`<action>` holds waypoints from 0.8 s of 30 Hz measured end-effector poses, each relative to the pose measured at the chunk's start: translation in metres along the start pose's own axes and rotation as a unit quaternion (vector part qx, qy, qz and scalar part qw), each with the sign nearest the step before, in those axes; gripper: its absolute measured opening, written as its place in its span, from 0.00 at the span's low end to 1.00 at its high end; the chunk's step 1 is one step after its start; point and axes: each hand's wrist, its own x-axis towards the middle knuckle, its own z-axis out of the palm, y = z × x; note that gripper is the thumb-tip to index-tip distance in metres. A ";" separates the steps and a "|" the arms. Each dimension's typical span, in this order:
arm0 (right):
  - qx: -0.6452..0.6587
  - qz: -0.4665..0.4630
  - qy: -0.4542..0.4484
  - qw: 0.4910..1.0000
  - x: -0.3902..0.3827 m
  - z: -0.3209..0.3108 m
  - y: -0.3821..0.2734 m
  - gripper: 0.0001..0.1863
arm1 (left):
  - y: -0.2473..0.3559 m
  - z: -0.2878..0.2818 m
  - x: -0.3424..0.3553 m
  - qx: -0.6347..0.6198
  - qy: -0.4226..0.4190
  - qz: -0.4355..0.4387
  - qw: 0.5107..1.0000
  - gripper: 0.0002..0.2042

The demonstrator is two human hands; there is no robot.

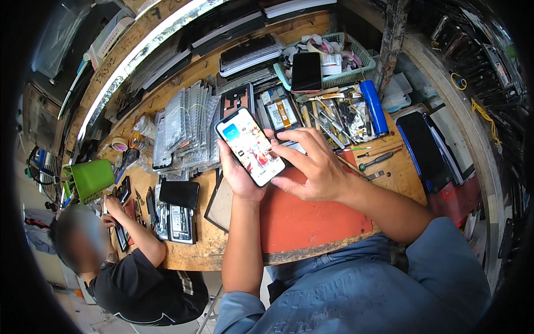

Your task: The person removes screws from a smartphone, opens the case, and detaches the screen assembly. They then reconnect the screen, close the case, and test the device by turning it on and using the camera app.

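Observation:
A smartphone point(253, 147) with a lit screen of colourful icons and pictures tilts above the bench. My left hand point(240, 178) grips it from below, thumb along the left edge and the other fingers mostly hidden behind. At the phone's right side is my right hand point(314, 164), its fingers apart and bent. Its index fingertip is at the screen's right edge, the thumb close to the lower right corner. Beneath both hands lies a red work mat point(317, 217). Just beyond the phone sits an opened phone point(280, 114) with its inner parts showing.
Screwdrivers and tweezers point(334, 119) lie beside a blue cylinder point(374, 107). Behind are a green basket point(356, 61), a dark-screened phone point(306, 72) and stacked bubble-wrap sleeves point(189, 119). A co-worker point(144, 289) handles a device at left, near opened phones point(181, 222) and a green bin point(92, 181).

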 end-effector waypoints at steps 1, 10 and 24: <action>0.010 -0.008 0.014 1.000 -0.001 0.000 0.001 0.22 | -0.001 0.001 -0.001 0.006 -0.014 -0.008 1.000 0.40; 0.030 0.034 0.068 0.997 -0.002 0.009 0.008 0.11 | -0.008 0.002 -0.002 0.013 -0.018 -0.010 1.000 0.40; 0.022 -0.067 -0.019 0.997 -0.005 0.002 0.000 0.19 | 0.001 -0.004 0.000 -0.025 0.013 0.020 0.999 0.37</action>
